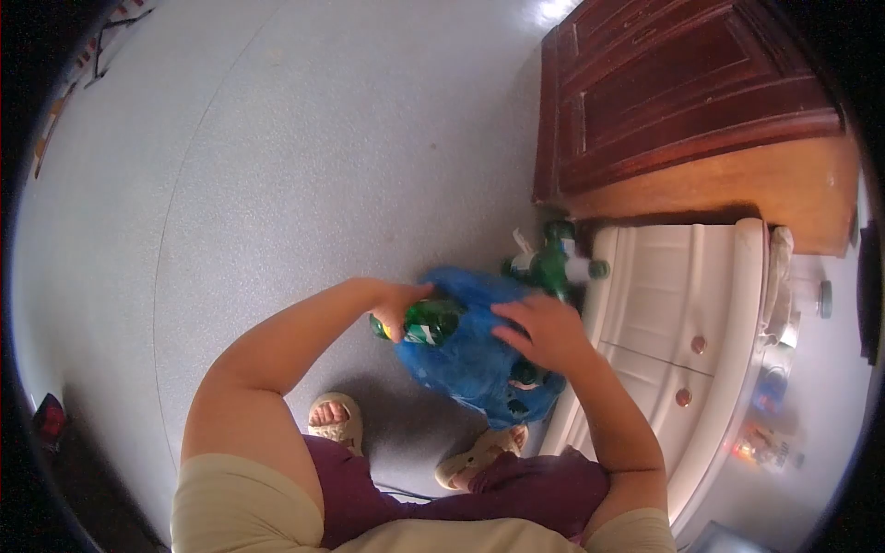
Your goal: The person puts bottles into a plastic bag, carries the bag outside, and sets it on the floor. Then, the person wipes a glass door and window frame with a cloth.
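The left hand (398, 309) was closed around a green glass-like bottle with a pale label (426, 323), its thumb laid across the bottle's near side and its fingers mostly hidden behind it. The bottle lay tilted on its side, one end pointing left past the hand, the other reaching right, over the left part of a crumpled blue plastic bag (452, 369). The right hand (548, 336) was at the right far part of the bag, its thumb and fingers spread wide and pointing left toward the bottle; whether it touched the plastic could not be told. The two hands were apart, with the bottle's right end and blue plastic between them. At the bag's near right side, below the right hand, a dark shape with a pale patch (525, 373) showed.

Beyond the right hand, on the far side, a cluster of green bottles with white labels (551, 267) rested on the speckled grey floor (304, 166), close beside a white cabinet with copper-coloured knobs (645, 286). A dark red-brown wooden cabinet (664, 101) stood farther off on the right. Beige open-toed sandals (458, 470) were on the person's feet, just near of the bag.
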### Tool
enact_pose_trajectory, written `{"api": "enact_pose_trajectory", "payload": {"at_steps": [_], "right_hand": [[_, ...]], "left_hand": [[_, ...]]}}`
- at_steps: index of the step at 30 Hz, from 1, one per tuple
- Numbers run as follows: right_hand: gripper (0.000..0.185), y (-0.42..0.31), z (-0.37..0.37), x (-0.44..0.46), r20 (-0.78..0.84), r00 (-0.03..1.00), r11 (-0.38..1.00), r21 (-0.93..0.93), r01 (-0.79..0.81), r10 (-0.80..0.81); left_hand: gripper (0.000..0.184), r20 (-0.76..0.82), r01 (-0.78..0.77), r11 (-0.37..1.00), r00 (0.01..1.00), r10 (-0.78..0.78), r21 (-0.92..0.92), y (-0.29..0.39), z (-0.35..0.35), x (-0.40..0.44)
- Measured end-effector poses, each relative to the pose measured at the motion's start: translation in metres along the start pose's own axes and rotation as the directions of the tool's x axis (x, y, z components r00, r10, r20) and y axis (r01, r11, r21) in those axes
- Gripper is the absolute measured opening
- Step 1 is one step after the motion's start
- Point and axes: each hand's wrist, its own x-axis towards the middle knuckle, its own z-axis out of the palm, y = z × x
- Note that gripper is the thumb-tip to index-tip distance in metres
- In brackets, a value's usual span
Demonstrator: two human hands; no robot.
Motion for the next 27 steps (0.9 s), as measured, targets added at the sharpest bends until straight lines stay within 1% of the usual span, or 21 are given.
{"api": "enact_pose_trajectory", "payload": {"at_steps": [2, 5, 7, 9, 11, 14, 17, 20, 23, 26, 27], "right_hand": [[0.039, 0.001, 0.004, 0.0, -0.027, 0.999, 0.998, -0.06, 0.03, -0.032], [0.046, -0.01, -0.005, 0.001, 0.064, 0.995, 0.997, 0.003, -0.08, 0.08], [0.049, -0.004, 0.001, 0.002, 0.092, 0.992, 0.992, 0.085, -0.095, 0.087], [0.053, -0.002, 0.001, 0.004, 0.101, 0.992, 0.982, 0.166, -0.091, 0.075], [0.057, -0.004, -0.001, 0.006, 0.085, 0.995, 0.969, 0.239, -0.066, 0.047], [0.065, -0.003, -0.004, 0.007, 0.138, 0.986, 0.935, 0.327, -0.137, 0.096], [0.075, -0.004, -0.009, 0.009, 0.141, 0.983, 0.876, 0.451, -0.172, 0.121], [0.082, -0.001, -0.013, 0.008, 0.124, 0.99, 0.848, 0.514, -0.126, 0.071], [0.087, 0.006, -0.017, 0.005, 0.128, 0.99, 0.852, 0.523, -0.024, -0.051], [0.092, 0.003, -0.022, 0.008, 0.268, 0.957, 0.927, 0.376, 0.003, -0.111], [0.093, 0.003, -0.02, 0.007, 0.251, 0.961, 0.919, 0.395, 0.012, -0.12]], "left_hand": [[0.124, -0.02, -0.006, 1.0, 1.0, 0.006, 0.002, 0.001, 0.001, -0.004], [0.122, -0.06, -0.008, 1.0, 0.998, 0.006, -0.028, -0.002, 0.004, -0.006], [0.121, -0.078, 0.0, 0.999, 0.997, -0.003, -0.043, 0.001, 0.005, -0.008], [0.118, -0.151, -0.09, 0.996, 0.984, 0.092, 0.022, -0.004, 0.009, -0.006], [0.113, -0.256, -0.265, 0.946, 0.917, 0.306, 0.184, -0.023, 0.017, 0.002], [0.109, -0.217, -0.194, 0.975, 0.952, 0.214, 0.108, -0.019, 0.017, 0.001], [0.105, -0.236, -0.198, 0.976, 0.948, 0.215, 0.094, -0.01, 0.014, -0.009], [0.1, -0.266, -0.209, 0.976, 0.939, 0.216, 0.056, -0.004, 0.016, -0.012], [0.094, -0.266, -0.262, 0.96, 0.936, 0.23, -0.095, -0.004, 0.017, -0.008], [0.089, -0.285, -0.272, 0.943, 0.935, 0.212, -0.192, -0.003, 0.018, -0.006], [0.089, -0.294, -0.27, 0.942, 0.933, 0.206, -0.198, -0.001, 0.018, -0.006]]}}
